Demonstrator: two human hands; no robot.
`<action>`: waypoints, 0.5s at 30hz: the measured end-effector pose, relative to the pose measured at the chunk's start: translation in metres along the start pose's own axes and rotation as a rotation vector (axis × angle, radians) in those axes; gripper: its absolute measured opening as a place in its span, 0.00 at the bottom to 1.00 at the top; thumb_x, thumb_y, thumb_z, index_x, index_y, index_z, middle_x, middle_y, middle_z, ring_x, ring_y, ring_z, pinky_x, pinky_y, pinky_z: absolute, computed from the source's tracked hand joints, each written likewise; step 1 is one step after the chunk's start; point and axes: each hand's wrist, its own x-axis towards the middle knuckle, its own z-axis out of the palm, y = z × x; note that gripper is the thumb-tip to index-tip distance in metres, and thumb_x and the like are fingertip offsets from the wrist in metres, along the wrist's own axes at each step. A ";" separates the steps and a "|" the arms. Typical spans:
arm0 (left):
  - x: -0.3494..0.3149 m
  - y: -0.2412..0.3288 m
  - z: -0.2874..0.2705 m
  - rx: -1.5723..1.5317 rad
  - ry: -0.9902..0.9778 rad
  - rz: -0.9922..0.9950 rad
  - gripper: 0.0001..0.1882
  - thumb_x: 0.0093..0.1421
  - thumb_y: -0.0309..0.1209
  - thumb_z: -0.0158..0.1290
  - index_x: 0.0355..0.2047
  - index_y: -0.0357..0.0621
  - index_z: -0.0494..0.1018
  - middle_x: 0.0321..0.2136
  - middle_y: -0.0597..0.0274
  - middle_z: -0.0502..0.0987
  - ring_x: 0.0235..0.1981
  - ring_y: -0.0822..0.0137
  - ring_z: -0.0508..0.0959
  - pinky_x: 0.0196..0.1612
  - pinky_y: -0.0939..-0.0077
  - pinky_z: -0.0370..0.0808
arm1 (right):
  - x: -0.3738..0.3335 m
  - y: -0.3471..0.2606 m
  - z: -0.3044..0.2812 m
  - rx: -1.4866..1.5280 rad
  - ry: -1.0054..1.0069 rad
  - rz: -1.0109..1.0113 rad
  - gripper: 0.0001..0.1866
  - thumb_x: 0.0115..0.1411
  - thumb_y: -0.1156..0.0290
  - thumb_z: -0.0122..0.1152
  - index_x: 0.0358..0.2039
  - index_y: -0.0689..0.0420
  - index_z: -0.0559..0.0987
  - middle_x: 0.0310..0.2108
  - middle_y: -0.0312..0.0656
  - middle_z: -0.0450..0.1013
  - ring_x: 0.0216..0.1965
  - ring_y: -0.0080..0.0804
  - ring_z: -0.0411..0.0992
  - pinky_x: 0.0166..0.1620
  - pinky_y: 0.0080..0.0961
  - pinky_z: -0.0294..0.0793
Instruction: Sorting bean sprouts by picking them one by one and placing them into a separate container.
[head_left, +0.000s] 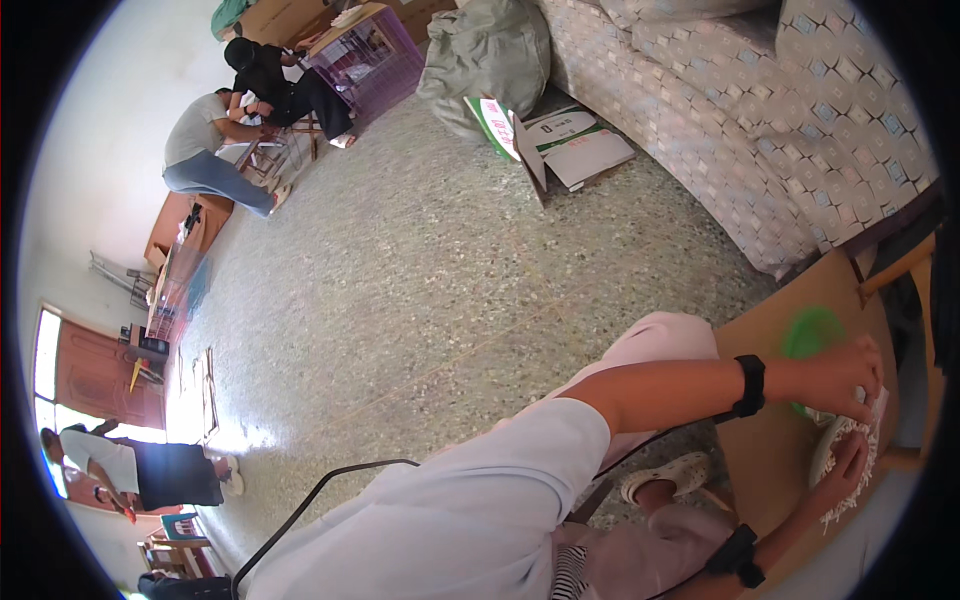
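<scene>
My left hand [842, 376], with a black band at the wrist, is closed over the far rim of a white bowl [826, 447] on a low brown table [765, 440]. White shreds [862, 472] fill the bowl and spill over its edge. My right hand [848, 468], also with a black wristband, rests in the shreds with its fingers curled into them. A green round lid or plate [812, 333] lies on the table just beyond my left hand. I cannot tell whether the left hand also holds a small white piece.
A patterned sofa [760, 120] runs along the right. Flattened cardboard boxes [565, 145] and a grey-green sack [485, 55] lie on the speckled floor. Two people [235, 125] sit by a purple cage [370, 55]. Another person [130, 465] bends near the door.
</scene>
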 end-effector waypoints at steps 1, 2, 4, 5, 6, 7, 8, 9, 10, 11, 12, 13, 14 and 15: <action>-0.001 0.000 0.002 -0.019 -0.022 -0.024 0.11 0.48 0.41 0.65 0.23 0.49 0.81 0.36 0.65 0.76 0.48 0.57 0.68 0.51 0.64 0.66 | -0.001 0.007 -0.010 -0.003 -0.001 0.002 0.13 0.71 0.64 0.50 0.43 0.62 0.76 0.35 0.37 0.72 0.35 0.24 0.68 0.43 0.24 0.69; -0.007 -0.005 -0.002 -0.013 -0.019 -0.026 0.11 0.48 0.41 0.65 0.23 0.49 0.81 0.36 0.65 0.76 0.48 0.57 0.68 0.51 0.64 0.66 | 0.000 0.011 -0.017 -0.045 -0.092 -0.079 0.13 0.71 0.64 0.50 0.42 0.62 0.76 0.35 0.37 0.71 0.36 0.24 0.68 0.43 0.23 0.68; -0.019 -0.011 -0.014 -0.051 -0.018 -0.129 0.11 0.49 0.42 0.65 0.24 0.49 0.81 0.36 0.65 0.76 0.48 0.57 0.68 0.51 0.65 0.66 | 0.000 0.014 -0.019 -0.090 -0.175 -0.156 0.13 0.71 0.64 0.50 0.41 0.62 0.76 0.35 0.36 0.71 0.36 0.24 0.68 0.43 0.22 0.67; -0.017 -0.012 -0.015 -0.057 -0.023 -0.130 0.11 0.49 0.42 0.65 0.24 0.49 0.81 0.36 0.65 0.76 0.48 0.57 0.68 0.51 0.65 0.66 | -0.002 0.014 -0.017 -0.133 -0.173 -0.100 0.12 0.70 0.65 0.51 0.41 0.62 0.76 0.35 0.36 0.71 0.36 0.23 0.67 0.43 0.21 0.67; -0.015 -0.013 -0.015 -0.080 -0.043 -0.068 0.11 0.49 0.42 0.66 0.24 0.49 0.81 0.36 0.66 0.76 0.48 0.57 0.68 0.51 0.65 0.66 | -0.004 0.014 -0.015 -0.175 -0.171 -0.043 0.11 0.70 0.66 0.53 0.40 0.62 0.76 0.34 0.35 0.71 0.36 0.23 0.67 0.43 0.20 0.67; -0.018 -0.012 -0.012 -0.104 -0.060 -0.021 0.11 0.48 0.42 0.66 0.24 0.49 0.81 0.35 0.66 0.76 0.48 0.57 0.68 0.51 0.65 0.66 | -0.010 0.010 -0.012 -0.180 -0.175 -0.028 0.11 0.70 0.66 0.53 0.40 0.62 0.76 0.34 0.35 0.71 0.36 0.23 0.67 0.43 0.20 0.67; -0.020 -0.016 -0.015 -0.084 -0.059 -0.025 0.11 0.48 0.42 0.66 0.24 0.49 0.81 0.35 0.66 0.76 0.48 0.57 0.68 0.51 0.65 0.66 | -0.010 0.001 0.004 -0.137 -0.140 -0.045 0.10 0.69 0.67 0.54 0.40 0.62 0.76 0.35 0.35 0.71 0.35 0.23 0.67 0.43 0.21 0.67; -0.022 -0.019 -0.017 -0.053 -0.040 -0.068 0.11 0.48 0.42 0.66 0.24 0.49 0.81 0.35 0.67 0.76 0.48 0.57 0.68 0.51 0.65 0.66 | -0.009 -0.004 0.017 -0.093 -0.107 -0.060 0.09 0.68 0.68 0.55 0.40 0.61 0.76 0.35 0.35 0.72 0.35 0.23 0.68 0.42 0.21 0.67; -0.019 -0.020 -0.015 -0.047 -0.018 -0.098 0.11 0.48 0.42 0.66 0.24 0.49 0.81 0.35 0.67 0.76 0.48 0.57 0.68 0.51 0.65 0.66 | -0.006 -0.007 0.018 -0.097 -0.105 -0.066 0.09 0.68 0.68 0.55 0.40 0.61 0.76 0.35 0.35 0.72 0.35 0.23 0.68 0.42 0.21 0.67; -0.018 -0.022 -0.016 -0.047 -0.014 -0.093 0.11 0.48 0.42 0.66 0.24 0.49 0.81 0.35 0.67 0.76 0.48 0.57 0.68 0.51 0.65 0.66 | -0.002 -0.007 0.020 -0.090 -0.098 -0.065 0.09 0.67 0.68 0.57 0.41 0.61 0.76 0.36 0.35 0.72 0.35 0.24 0.68 0.42 0.21 0.68; -0.017 -0.023 -0.018 -0.015 0.016 -0.080 0.11 0.47 0.42 0.66 0.24 0.50 0.81 0.35 0.67 0.76 0.48 0.57 0.68 0.52 0.65 0.66 | 0.001 -0.010 0.023 -0.082 -0.092 -0.065 0.09 0.67 0.68 0.58 0.41 0.61 0.77 0.36 0.36 0.73 0.35 0.24 0.68 0.41 0.22 0.69; -0.015 -0.022 -0.021 0.013 0.040 -0.074 0.11 0.47 0.41 0.66 0.24 0.50 0.81 0.35 0.68 0.76 0.48 0.57 0.67 0.52 0.65 0.66 | 0.002 -0.008 0.024 -0.082 -0.093 -0.063 0.09 0.67 0.68 0.58 0.41 0.61 0.77 0.36 0.36 0.73 0.35 0.24 0.68 0.41 0.22 0.69; -0.015 -0.021 -0.023 0.015 0.041 -0.076 0.11 0.47 0.41 0.66 0.24 0.50 0.81 0.35 0.68 0.76 0.48 0.57 0.67 0.52 0.65 0.66 | 0.003 -0.007 0.025 -0.099 -0.041 -0.061 0.10 0.67 0.67 0.58 0.42 0.61 0.77 0.37 0.36 0.73 0.34 0.24 0.69 0.41 0.22 0.69; -0.015 -0.018 -0.025 -0.002 0.035 -0.101 0.10 0.47 0.41 0.66 0.24 0.50 0.81 0.35 0.68 0.76 0.48 0.57 0.67 0.53 0.65 0.66 | 0.004 -0.007 0.026 -0.117 0.013 -0.061 0.10 0.67 0.66 0.57 0.42 0.61 0.77 0.37 0.37 0.73 0.34 0.25 0.69 0.40 0.23 0.70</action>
